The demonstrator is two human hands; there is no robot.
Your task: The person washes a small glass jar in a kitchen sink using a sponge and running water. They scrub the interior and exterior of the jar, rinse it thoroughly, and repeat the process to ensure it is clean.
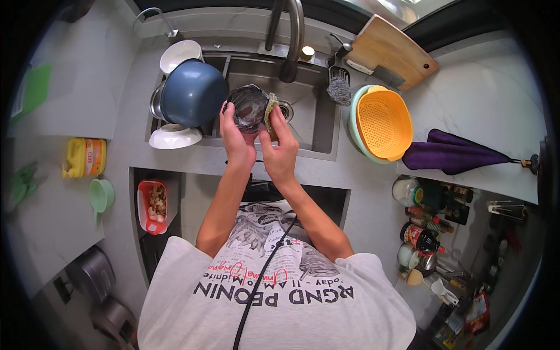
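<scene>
Above the steel sink basin [301,131], my left hand [238,140] grips a dark round bowl [250,109] by its near left side. Its inside faces up and bears whitish, wet-looking streaks. In my right hand [281,148] is a yellowish scouring sponge [271,114], pressed against the bowl's right rim. The fingers hide part of the sponge. Behind the hands, the dark faucet [289,61] arches over the basin, and the drain [285,109] shows just right of the sponge.
Left of the basin rest a blue pot [194,92] and white bowls [176,136]. At right are a yellow colander [385,124], a steel-wool scrubber [339,90], a wooden cutting board [391,52] and a hanging purple cloth [453,152]. A red-rimmed waste bin [146,218] stands below the counter.
</scene>
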